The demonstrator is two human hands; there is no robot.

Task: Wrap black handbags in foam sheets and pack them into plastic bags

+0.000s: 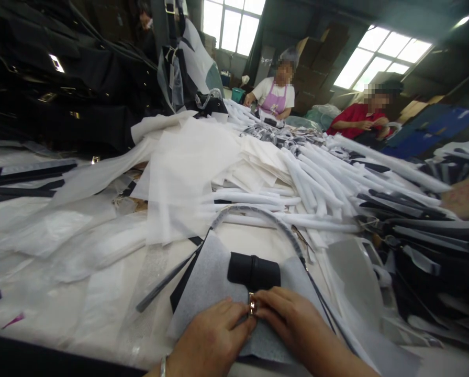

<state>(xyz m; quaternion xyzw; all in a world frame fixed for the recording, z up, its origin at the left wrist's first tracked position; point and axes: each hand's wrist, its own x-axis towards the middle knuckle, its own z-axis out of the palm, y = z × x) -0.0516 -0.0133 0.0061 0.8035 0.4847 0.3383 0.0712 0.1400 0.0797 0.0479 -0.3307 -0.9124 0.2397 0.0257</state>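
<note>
A black handbag (pixel 254 269) lies in front of me, mostly covered by a grey-white protective sheet (pixel 203 283). Its handle (pixel 258 210), wrapped in clear plastic, arches away from me. At the bag's front, a small gold clasp (pixel 252 305) sits between my two hands. The fingertips of my left hand (pixel 214 332) press together against the clasp's left side. From the right, my right hand (pixel 293 319) pinches the same clasp with thumb and fingers. A dark strap (pixel 166 283) sticks out at the bag's left side.
White paper sheets (pixel 191 162) are piled beyond the bag, with white-wrapped handles (pixel 316 178) behind and to the right. Clear plastic bags (pixel 97 241) lie on the left. Black bags (pixel 426 262) are stacked at right. Two co-workers sit across the table.
</note>
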